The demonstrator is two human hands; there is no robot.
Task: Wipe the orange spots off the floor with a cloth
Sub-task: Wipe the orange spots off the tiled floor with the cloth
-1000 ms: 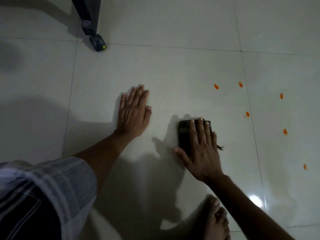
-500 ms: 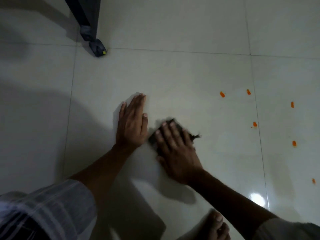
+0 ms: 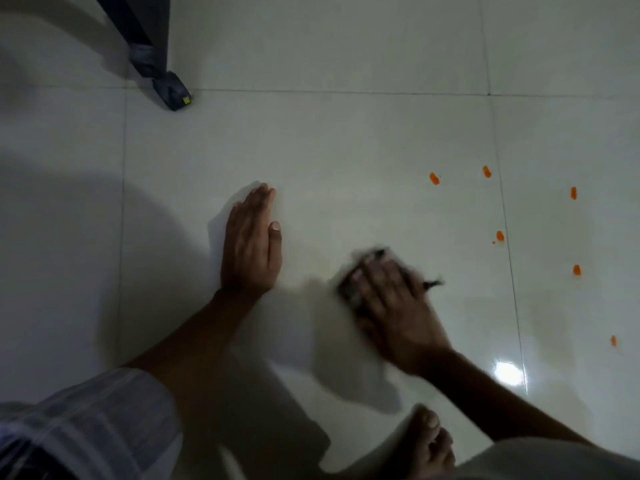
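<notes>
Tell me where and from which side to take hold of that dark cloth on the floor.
The cloth lies flat on the tile floor under the right hand, so it is best come at from above. Press the palm on its middle and curl the fingers over the far edge. The frayed corner on its right is too loose to grip.

Left hand flat, fingers together; right hand palm-down, fingers spread, blurred.

Right hand and dark cloth motion-blurred, cloth mostly hidden beneath the hand.
</notes>
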